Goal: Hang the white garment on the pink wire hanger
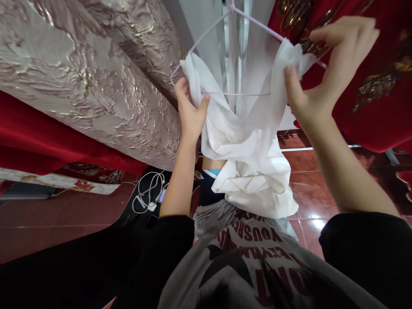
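A sheer white garment hangs from a thin pale-pink wire hanger, its shoulders over the hanger's two arms. Its lower part lies bunched in folds across my lap. My left hand is closed around the garment's left shoulder, near the hanger's left corner. On the other side, my right hand has its thumb against the right shoulder fabric, while its slightly blurred fingers stretch upward, apart from the thumb. The hanger's lower bar crosses behind the cloth between my hands.
Embossed pinkish-silver fabric hangs close on the left, above red cloth. Red fabric with gold sequins hangs on the right. White panels with vertical metal handles stand behind the hanger. A white cable lies on a black surface at lower left.
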{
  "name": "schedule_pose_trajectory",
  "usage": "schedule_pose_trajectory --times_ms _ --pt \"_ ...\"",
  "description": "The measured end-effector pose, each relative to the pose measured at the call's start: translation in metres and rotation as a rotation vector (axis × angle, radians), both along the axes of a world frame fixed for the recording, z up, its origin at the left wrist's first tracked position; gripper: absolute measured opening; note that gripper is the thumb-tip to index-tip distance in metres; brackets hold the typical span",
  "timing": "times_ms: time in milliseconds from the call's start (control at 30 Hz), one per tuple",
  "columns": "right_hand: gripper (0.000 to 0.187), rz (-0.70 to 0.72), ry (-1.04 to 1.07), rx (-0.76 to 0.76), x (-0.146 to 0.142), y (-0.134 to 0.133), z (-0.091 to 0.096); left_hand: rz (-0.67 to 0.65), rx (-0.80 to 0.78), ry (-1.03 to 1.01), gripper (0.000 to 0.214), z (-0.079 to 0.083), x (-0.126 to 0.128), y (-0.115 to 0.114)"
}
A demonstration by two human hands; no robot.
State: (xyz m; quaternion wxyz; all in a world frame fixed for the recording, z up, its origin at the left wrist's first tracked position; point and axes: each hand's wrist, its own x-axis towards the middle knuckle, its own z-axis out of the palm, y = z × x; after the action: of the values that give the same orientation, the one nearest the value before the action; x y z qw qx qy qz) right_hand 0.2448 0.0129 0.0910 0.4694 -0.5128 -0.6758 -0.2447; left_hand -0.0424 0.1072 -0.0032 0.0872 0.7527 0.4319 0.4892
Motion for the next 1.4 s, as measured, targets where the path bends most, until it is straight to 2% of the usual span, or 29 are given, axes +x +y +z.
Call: schedule_pose_trajectory --times_ms 33,100,167,200,300,367,467,567,633,667,733,800,900,967,1033,1167,1233,1300,1333,1400 --pt "0.046 -0.008 -0.006 -0.008 0.000 -0.004 -0.004 0.013 -0.004 -0.067 0.030 -0.001 0.001 0.005" --pt "0.043 0.015 -0.026 -0.166 0.000 -0.010 -0.014 0.039 0.005 -0.253 0.038 -0.001 0.004 0.010" --pt "0.043 0.111 -0.029 -0.363 -0.003 -0.012 -0.025 -0.012 0.003 -0.409 0.039 0.002 0.008 0.010" --pt "0.043 0.182 -0.021 -0.416 -0.005 -0.009 -0.030 -0.035 -0.007 -0.472 0.034 0.004 0.010 0.007" --pt "0.041 0.395 -0.018 -0.400 -0.019 0.006 -0.043 -0.081 -0.092 -0.637 0.012 0.014 0.016 -0.007" --pt "0.042 0.460 -0.046 -0.388 -0.030 0.020 -0.051 -0.133 -0.195 -0.736 0.008 0.024 0.020 -0.022" --pt "0.041 0.437 -0.044 -0.431 -0.039 0.037 -0.064 -0.242 -0.343 -0.871 0.026 0.048 0.020 -0.047" --pt "0.039 0.384 -0.005 -0.463 -0.039 0.044 -0.071 -0.374 -0.527 -1.121 0.038 0.077 0.005 -0.066" --pt "0.040 0.369 0.006 -0.449 -0.036 0.043 -0.072 -0.405 -0.573 -1.254 0.043 0.089 -0.012 -0.071" --pt "0.040 0.370 0.004 -0.444 -0.035 0.042 -0.071 -0.407 -0.546 -1.315 0.045 0.091 -0.021 -0.071" --pt "0.040 0.379 -0.006 -0.442 -0.033 0.038 -0.070 -0.400 -0.428 -1.442 0.045 0.083 -0.036 -0.071" --pt "0.039 0.394 -0.017 -0.442 -0.033 0.035 -0.070 -0.365 -0.335 -1.553 0.044 0.065 -0.042 -0.071" --pt "0.036 0.416 -0.036 -0.420 -0.035 0.031 -0.072 -0.202 -0.415 -1.582 0.045 0.037 -0.032 -0.075" --pt "0.038 0.445 -0.061 -0.405 -0.040 0.027 -0.075 -0.124 -0.521 -1.513 0.039 0.028 -0.015 -0.081" --pt "0.042 0.492 -0.094 -0.395 -0.045 0.022 -0.075 -0.124 -0.560 -1.407 0.034 0.027 0.002 -0.085" --pt "0.040 0.538 -0.111 -0.308 -0.050 0.000 -0.067 -0.075 -0.432 -1.237 0.040 0.034 0.022 -0.086" --pt "0.032 0.450 -0.031 -0.130 -0.046 -0.012 -0.060 -0.061 -0.384 -1.201 0.044 0.034 0.022 -0.085" --pt "0.028 0.281 0.140 0.068 -0.036 -0.019 -0.055 -0.092 -0.361 -1.203 0.047 0.033 0.021 -0.084" --pt "0.031 0.206 0.244 0.112 -0.031 -0.020 -0.054 -0.104 -0.347 -1.216 0.048 0.033 0.021 -0.084" --pt "0.045 0.137 0.415 0.047 -0.019 -0.016 -0.053 -0.114 -0.324 -1.248 0.047 0.033 0.022 -0.084"
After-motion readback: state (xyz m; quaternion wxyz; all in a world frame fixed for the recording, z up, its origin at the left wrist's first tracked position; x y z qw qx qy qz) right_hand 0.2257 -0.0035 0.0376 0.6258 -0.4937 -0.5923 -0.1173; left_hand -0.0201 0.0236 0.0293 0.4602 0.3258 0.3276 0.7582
